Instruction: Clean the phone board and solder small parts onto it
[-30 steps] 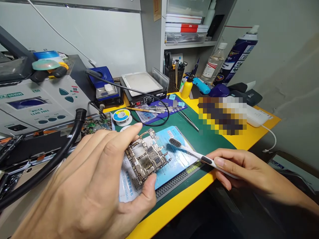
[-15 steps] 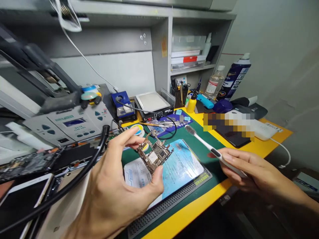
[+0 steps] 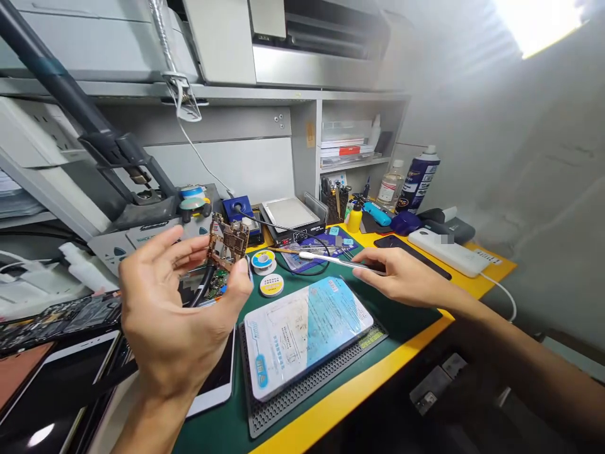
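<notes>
Clearly raised over the left part of the worktop (image 3: 283, 444), a circuit board (image 3: 230, 243) sits in the left hand (image 3: 177, 321). That hand's grip is parted only by the board's span, with the thumb at the lower right edge and a fingertip at the left side. The board stands steeply tilted, seen at a slant, its upper edge pointing up; foreshortening makes its longer side impossible to tell.

The right hand (image 3: 399, 274) has its grip closed around the handle of a toothbrush (image 3: 333, 260), fingers above and thumb at the near side. The brush lies nearly level across the view, its long axis running left to right and rising slightly toward the head. Its white head is the left end, pointing toward the board but well apart from it; which way the bristles face cannot be told.

Below the brush, a blue-and-white box (image 3: 307, 334) rests on a gray perforated mat (image 3: 309, 383), both slanting from lower left to upper right on the green mat (image 3: 212, 432). Beyond the box are a round yellow-labeled tin (image 3: 271, 285) and, just behind it, a solder spool (image 3: 263, 260). A yellow bottle (image 3: 354, 219) stands upright farther back.
</notes>
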Demonstrator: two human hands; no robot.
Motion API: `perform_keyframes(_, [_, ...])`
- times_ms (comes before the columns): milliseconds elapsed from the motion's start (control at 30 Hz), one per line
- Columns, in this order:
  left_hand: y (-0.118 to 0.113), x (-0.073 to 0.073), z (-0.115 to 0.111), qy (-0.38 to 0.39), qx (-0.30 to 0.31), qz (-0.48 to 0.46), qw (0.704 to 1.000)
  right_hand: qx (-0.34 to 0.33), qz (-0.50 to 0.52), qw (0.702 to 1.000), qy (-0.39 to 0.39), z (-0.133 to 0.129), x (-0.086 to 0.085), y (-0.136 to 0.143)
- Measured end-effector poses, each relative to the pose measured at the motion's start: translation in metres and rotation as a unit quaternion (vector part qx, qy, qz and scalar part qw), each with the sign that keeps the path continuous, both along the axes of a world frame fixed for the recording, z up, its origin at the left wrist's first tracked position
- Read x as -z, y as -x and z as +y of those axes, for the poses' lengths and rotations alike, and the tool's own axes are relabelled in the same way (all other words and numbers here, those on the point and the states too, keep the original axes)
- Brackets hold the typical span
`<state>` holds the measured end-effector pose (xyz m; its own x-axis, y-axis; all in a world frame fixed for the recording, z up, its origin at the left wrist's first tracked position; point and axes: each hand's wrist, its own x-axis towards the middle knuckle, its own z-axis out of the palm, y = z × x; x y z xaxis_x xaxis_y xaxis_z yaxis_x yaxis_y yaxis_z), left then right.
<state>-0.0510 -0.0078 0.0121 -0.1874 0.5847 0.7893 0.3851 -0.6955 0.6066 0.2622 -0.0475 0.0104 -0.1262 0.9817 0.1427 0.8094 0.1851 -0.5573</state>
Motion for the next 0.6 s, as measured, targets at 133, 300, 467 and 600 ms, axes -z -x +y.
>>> perform_keyframes(133, [-0.004, 0.002, -0.001, -0.022, -0.005, -0.002, 1.0, -0.013, -0.056, 0.998, -0.011, 0.014, -0.003, -0.004])
perform_keyframes(300, [-0.006, 0.004, -0.002, -0.028, -0.016, 0.006, 0.999, -0.056, -0.105, 0.993, -0.008, 0.03, -0.011, 0.009])
perform_keyframes(467, [-0.004, 0.008, 0.003, -0.018, -0.035, 0.01, 0.999, -0.097, -0.15, 0.984, -0.005, 0.044, -0.021, 0.036])
perform_keyframes(600, [-0.001, 0.01, 0.008, -0.013, -0.045, 0.011, 0.999, -0.109, -0.194, 0.975, 0.005, 0.057, -0.021, 0.054])
